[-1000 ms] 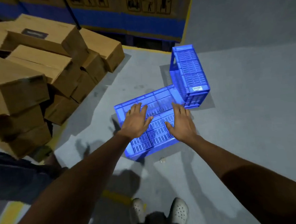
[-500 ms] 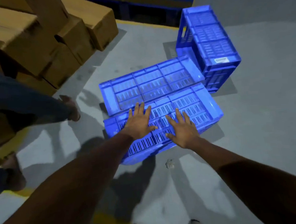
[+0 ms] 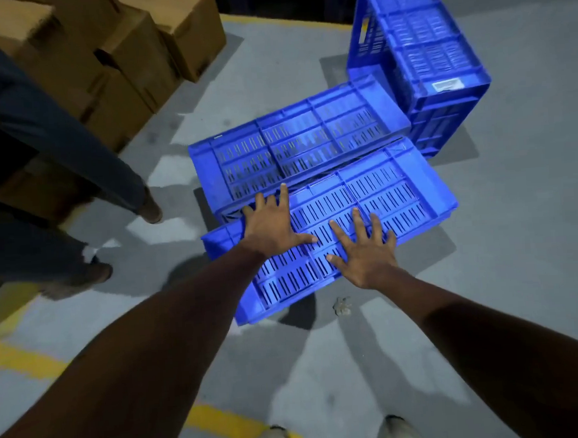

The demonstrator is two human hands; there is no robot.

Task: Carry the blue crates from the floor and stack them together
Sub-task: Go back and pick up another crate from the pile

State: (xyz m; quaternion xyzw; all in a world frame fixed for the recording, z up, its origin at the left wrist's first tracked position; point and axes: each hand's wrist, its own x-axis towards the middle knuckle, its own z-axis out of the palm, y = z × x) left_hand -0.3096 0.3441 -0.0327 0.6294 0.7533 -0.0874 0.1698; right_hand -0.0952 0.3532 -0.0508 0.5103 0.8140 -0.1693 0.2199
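Note:
A blue slotted crate lies on its side on the grey floor in front of me, its slotted wall facing up. Both hands hover over that wall with fingers spread. My left hand is over the crate's left part, fingertips near its far edge. My right hand is over the middle, close to the near edge. Whether the palms touch the plastic is unclear. A taller blue crate with a white label stands behind on the right.
Stacked cardboard boxes fill the upper left. Another person's legs in dark trousers and their shoes stand to the left of the crates. Yellow floor lines cross near my white shoes. A small scrap lies by the crate.
My view has closed in on the crates and dropped lower. Both hands have stayed spread over the near crate, the left reaching farther toward its far edge. The other person's legs came in at left.

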